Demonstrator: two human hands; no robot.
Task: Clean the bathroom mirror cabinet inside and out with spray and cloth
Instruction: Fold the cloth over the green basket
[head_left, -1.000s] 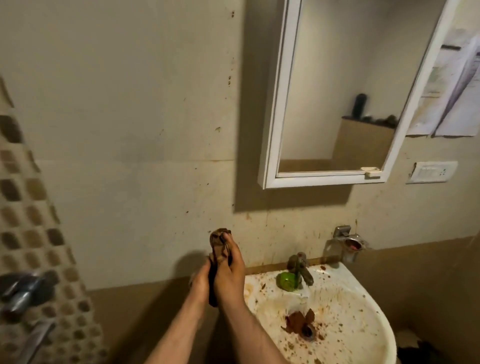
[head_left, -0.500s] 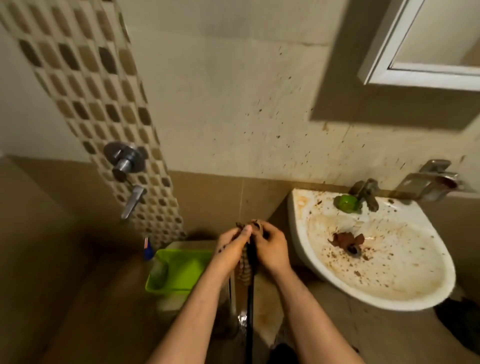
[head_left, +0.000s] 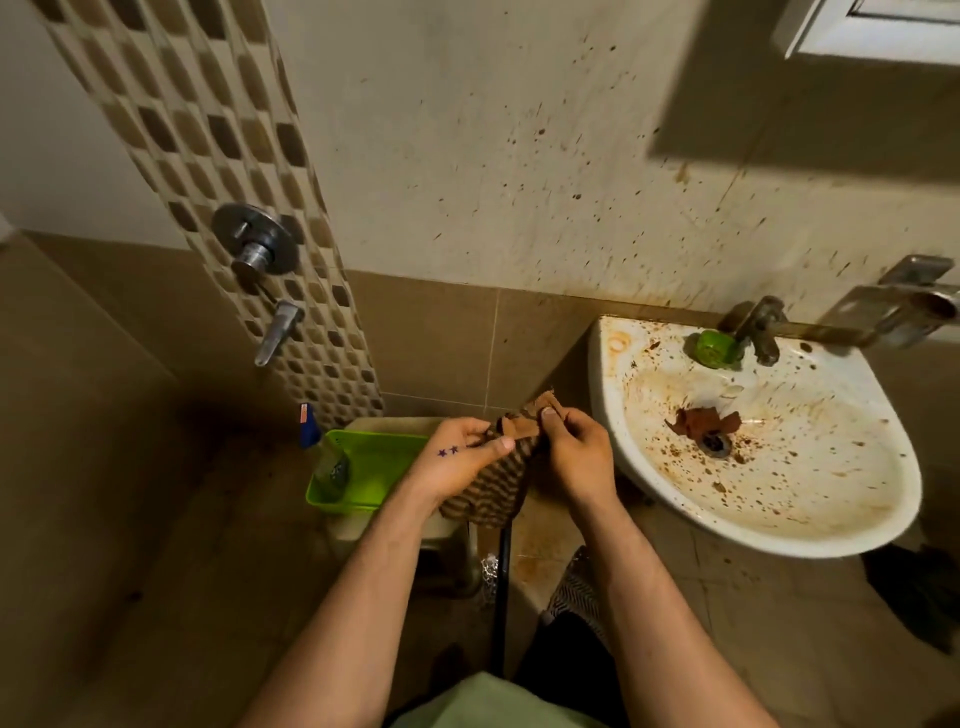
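Both hands, left (head_left: 460, 462) and right (head_left: 574, 457), pinch a brown striped fabric cloth (head_left: 498, 480) beside the stained white ceramic sink (head_left: 852, 525).

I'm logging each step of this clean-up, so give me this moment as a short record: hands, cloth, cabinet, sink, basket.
left hand: pinches the cloth at its left side
right hand: pinches the cloth's top edge
cloth: brown, striped, hangs between both hands, left of the sink
cabinet: only its lower corner in view, top right
sink: white, spattered brown; brown scrap at the drain
basket: green, beside the left hand
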